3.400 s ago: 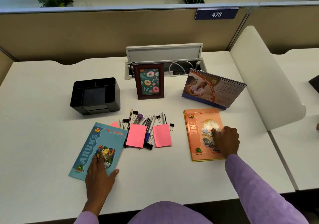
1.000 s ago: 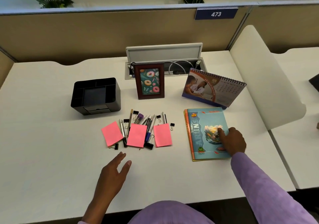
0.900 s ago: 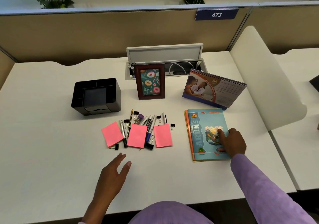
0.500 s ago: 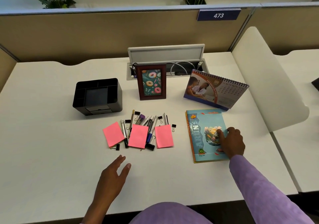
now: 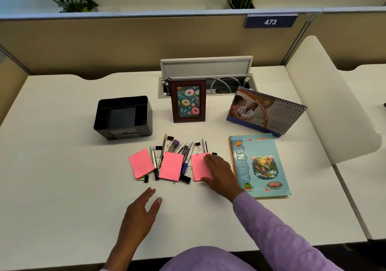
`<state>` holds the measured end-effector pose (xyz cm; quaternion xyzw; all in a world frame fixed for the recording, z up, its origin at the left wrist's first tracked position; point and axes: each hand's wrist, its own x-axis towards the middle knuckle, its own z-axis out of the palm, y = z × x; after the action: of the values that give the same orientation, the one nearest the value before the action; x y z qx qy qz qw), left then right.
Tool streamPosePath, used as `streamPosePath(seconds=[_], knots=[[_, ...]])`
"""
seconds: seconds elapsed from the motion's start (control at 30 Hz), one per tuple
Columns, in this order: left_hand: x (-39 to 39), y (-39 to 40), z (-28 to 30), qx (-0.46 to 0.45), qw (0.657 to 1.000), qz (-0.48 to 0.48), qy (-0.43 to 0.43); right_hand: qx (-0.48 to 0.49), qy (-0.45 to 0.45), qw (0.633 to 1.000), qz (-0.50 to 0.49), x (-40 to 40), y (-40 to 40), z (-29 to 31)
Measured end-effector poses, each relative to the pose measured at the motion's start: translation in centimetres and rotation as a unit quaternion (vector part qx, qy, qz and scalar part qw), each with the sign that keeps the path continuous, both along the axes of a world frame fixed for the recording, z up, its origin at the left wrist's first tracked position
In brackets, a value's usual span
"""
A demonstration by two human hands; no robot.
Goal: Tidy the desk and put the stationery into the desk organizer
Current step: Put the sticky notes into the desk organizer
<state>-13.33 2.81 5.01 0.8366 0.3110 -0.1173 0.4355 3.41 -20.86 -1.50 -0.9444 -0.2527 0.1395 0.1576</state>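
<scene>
1. The right hand (image 5: 219, 172) lies spread, fingers apart, on the rightmost pink sticky-note pad (image 5: 199, 167); it presses flat and clamps nothing, likely to slide or gather the pad.
2. The left hand (image 5: 142, 214) hovers open and empty over the white table (image 5: 62, 187), near the clutter, probably ready to help.
3. The stationery is still loose in the table's middle: two more pink pads (image 5: 141, 164) (image 5: 170, 166), a fan of pens (image 5: 183, 148) partly under them, and black binder clips (image 5: 184, 179).
4. The black plastic desk organizer (image 5: 123, 117) stands well apart, back-left, its compartments apparently empty.
5. The blue notebook (image 5: 259, 164) sits squared on an orange one, of which only an edge shows.
6. Pen tips are hidden by the pads; I cannot count the pens.
</scene>
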Motion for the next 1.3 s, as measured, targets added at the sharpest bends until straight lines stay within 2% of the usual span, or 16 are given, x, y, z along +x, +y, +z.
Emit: streamPosePath(seconds=[0.13, 0.37, 0.57, 0.63, 0.7, 0.8, 0.9, 1.0, 1.07, 1.13, 1.2, 1.3], knots=[[0.0, 0.1, 0.0, -0.001, 1.000, 0.001, -0.001, -0.052, -0.003, 0.997, 0.058, 1.0, 2.4, -0.1], [0.3, 0.1, 0.1, -0.006, 1.000, 0.002, -0.009, -0.084, -0.022, 0.993, 0.074, 1.7, 3.5, 0.2], [1.1, -0.6, -0.1, -0.033, 0.999, 0.004, -0.025, -0.008, -0.076, 0.997, 0.009, 1.7, 3.3, 2.2], [1.7, -1.2, 0.0, -0.053, 0.998, 0.006, -0.039, 0.026, -0.048, 0.998, -0.019, 1.8, 3.1, 3.3], [2.4, -1.9, 0.4, -0.082, 0.995, 0.008, -0.051, 0.081, 0.023, 0.994, -0.075, 1.9, 2.8, 4.6], [3.5, -2.7, 0.6, -0.117, 0.991, 0.006, -0.072, 0.208, 0.138, 0.956, -0.151, 1.6, 2.4, 6.0], [4.5, -2.9, 0.6, -0.121, 0.986, 0.017, -0.113, 0.333, 0.246, 0.888, -0.201, 0.5, 2.7, 6.2], [5.4, -2.1, 0.3, -0.111, 0.978, 0.060, -0.168, 0.424, 0.313, 0.815, -0.240, -0.9, 3.3, 6.1], [6.0, -0.8, 0.2, -0.111, 0.972, 0.081, -0.189, 0.460, 0.336, 0.783, -0.250, -1.8, 3.6, 5.9], [7.2, 1.4, 0.8, -0.068, 0.967, 0.098, -0.226, 0.459, 0.341, 0.782, -0.248, -2.5, 3.7, 5.3], [9.3, 4.7, 2.3, 0.055, 0.953, 0.105, -0.279, 0.440, 0.342, 0.792, -0.251, -3.3, 3.6, 4.7], [13.4, 11.1, 5.1, 0.236, 0.902, 0.108, -0.346, 0.398, 0.346, 0.814, -0.243, -4.4, 3.0, 4.0]])
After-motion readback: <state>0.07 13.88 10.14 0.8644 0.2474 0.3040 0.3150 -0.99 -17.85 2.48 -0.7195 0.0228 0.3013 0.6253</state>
